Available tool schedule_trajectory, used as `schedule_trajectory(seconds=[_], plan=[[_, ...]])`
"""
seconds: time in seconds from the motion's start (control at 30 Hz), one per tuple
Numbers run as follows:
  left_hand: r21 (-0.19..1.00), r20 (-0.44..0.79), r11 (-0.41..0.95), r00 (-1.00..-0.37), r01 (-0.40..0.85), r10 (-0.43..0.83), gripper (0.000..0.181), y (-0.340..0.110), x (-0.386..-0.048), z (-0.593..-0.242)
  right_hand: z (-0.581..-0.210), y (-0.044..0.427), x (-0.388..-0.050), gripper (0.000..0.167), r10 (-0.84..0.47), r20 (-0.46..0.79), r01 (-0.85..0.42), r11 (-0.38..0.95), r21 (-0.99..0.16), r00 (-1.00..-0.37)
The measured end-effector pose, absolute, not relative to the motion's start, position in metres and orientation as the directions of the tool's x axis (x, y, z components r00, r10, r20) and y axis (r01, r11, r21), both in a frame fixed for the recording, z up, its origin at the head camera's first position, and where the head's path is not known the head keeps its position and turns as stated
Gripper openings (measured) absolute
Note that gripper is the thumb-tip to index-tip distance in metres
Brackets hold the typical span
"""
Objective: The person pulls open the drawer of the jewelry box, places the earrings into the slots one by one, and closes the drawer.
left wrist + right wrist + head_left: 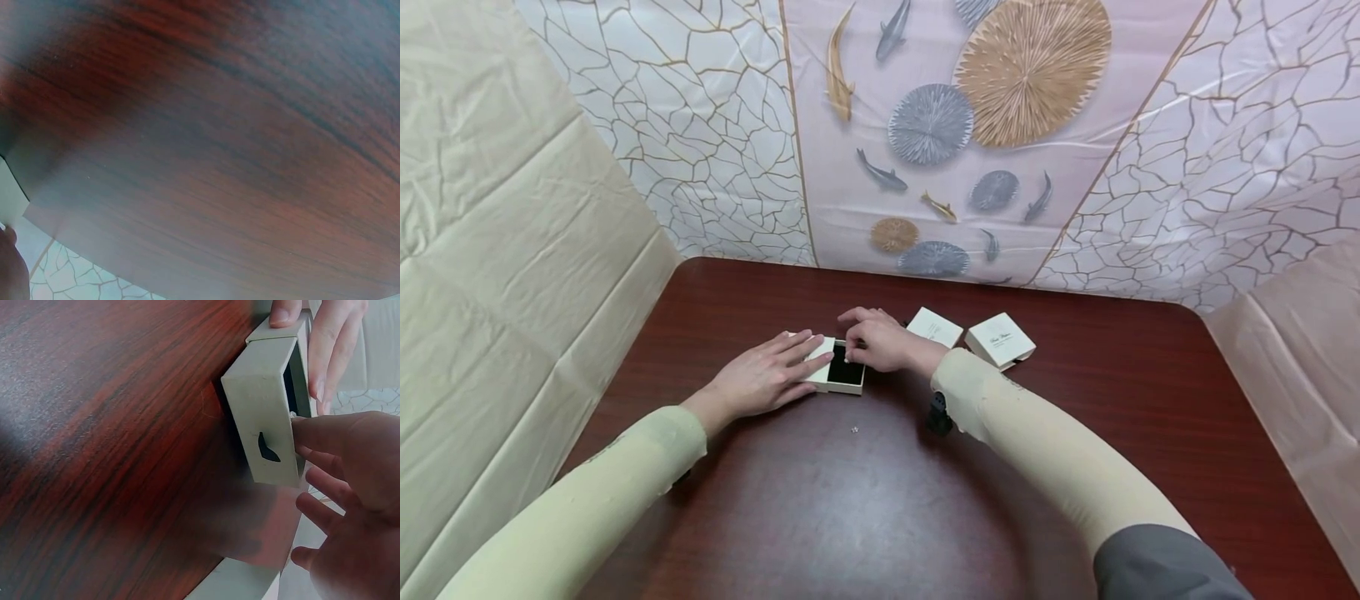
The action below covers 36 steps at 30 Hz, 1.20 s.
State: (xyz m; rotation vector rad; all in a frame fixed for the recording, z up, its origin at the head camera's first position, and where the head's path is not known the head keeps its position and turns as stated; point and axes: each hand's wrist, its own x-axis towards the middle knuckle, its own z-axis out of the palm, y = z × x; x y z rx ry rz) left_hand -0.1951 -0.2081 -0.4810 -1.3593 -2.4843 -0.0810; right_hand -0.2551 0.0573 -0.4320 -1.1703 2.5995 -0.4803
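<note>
A small white drawer box (824, 345) lies on the table, its black-lined drawer (847, 389) pulled partway out to the right. My left hand (763, 375) holds the box's outer sleeve, fingers stretched across the top and thumb on the near side. Over the drawer is my right hand (880, 340), with thumb and index finger together at the opening. In the right wrist view a tiny shiny piece (293, 415) shows at those fingertips; its kind is too small to tell. A black pull tab (269, 449) hangs from the drawer front.
Another tiny shiny piece (854, 430) lies on the dark wooden table (820, 517), nearer me than the box. Two more white boxes stand to the right: one (934, 327) partly behind the right hand, the other (1000, 339) farther right. Patterned cloth hangs behind the table.
</note>
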Motion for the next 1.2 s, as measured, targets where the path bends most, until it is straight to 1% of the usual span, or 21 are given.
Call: schedule_trajectory(seconds=[0.23, 0.47, 0.7, 0.83, 1.0, 1.2], plan=[[-0.101, 0.303, 0.543, -0.494, 0.833, 0.815, 0.056, -0.208, -0.195, -0.482, -0.428, 0.054, -0.258, 0.017, -0.748, -0.15, -0.663, 0.648, -0.377, -0.646], [-0.101, 0.317, 0.544, -0.492, 0.833, 0.811, 0.056, -0.208, -0.195, -0.483, -0.424, 0.047, -0.258, 0.022, -0.695, -0.209, -0.628, 0.715, -0.307, -0.688], [-0.1, 0.319, 0.546, -0.493, 0.831, 0.809, 0.056, -0.207, -0.196, -0.483, -0.424, 0.046, -0.254, 0.022, -0.686, -0.164, -0.66, 0.727, -0.189, -0.709], [-0.098, 0.31, 0.55, -0.5, 0.829, 0.809, 0.055, -0.208, -0.195, -0.482, -0.425, 0.047, -0.252, 0.02, -0.696, -0.126, -0.682, 0.718, -0.138, -0.707], [-0.091, 0.305, 0.551, -0.504, 0.829, 0.808, 0.055, -0.208, -0.195, -0.481, -0.425, 0.048, -0.25, 0.017, -0.714, -0.083, -0.707, 0.7, -0.102, -0.695], [-0.097, 0.32, 0.546, -0.493, 0.832, 0.809, 0.056, -0.208, -0.195, -0.483, -0.427, 0.048, -0.248, 0.015, -0.727, -0.046, -0.723, 0.686, -0.081, -0.685]])
